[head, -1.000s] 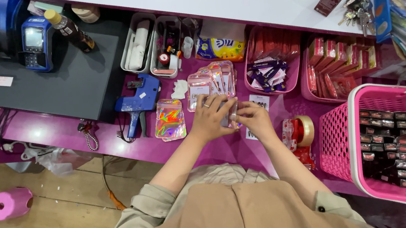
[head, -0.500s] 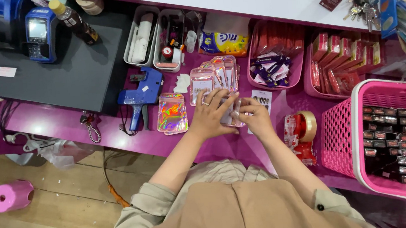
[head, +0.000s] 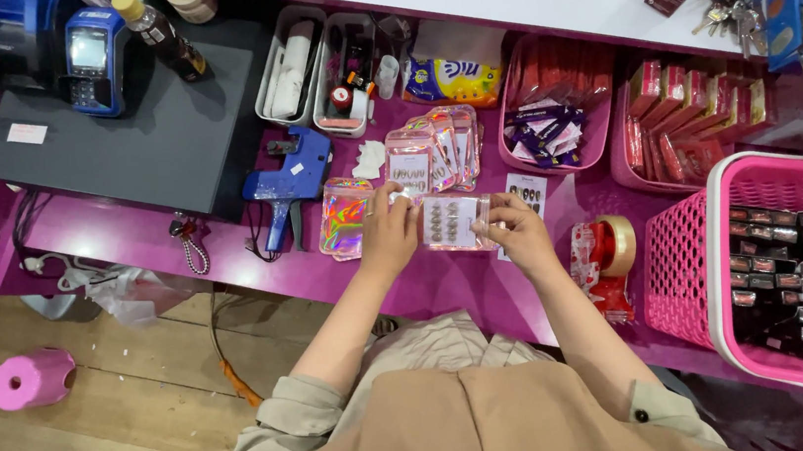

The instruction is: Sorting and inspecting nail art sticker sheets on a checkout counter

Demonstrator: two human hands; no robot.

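From the head camera we look straight down on a magenta tabletop (head: pixel 487 286). Our left hand (head: pixel 390 235) and right hand (head: pixel 518 231) hold one clear nail pack (head: pixel 454 222) between them, just above the tabletop near its front edge. The left hand is clamped on the pack's left end, fingers curled over it; the right hand pinches the right end, thumb on top.

The risks, as we judge them: the pack is slick plastic and held only by its ends, so a loose pinch could let it slide off the front edge to the wooden floor (head: pixel 122 404). Just behind the hands lies a fan of similar packs (head: pixel 438 147); a careless nudge from the knuckles could scatter that fan. A shiny pouch (head: pixel 344 218) lies just beside the left wrist, and a label gun (head: pixel 286 183) sits beyond it, so a wide sweep of the left forearm could push either one. The tape dispenser (head: pixel 608 251) stands near the right forearm and could be knocked toward the pink basket (head: pixel 722 251).

Both forearms reach forward from the body and converge, wrists bent slightly inward, sleeves pushed back to the elbows.
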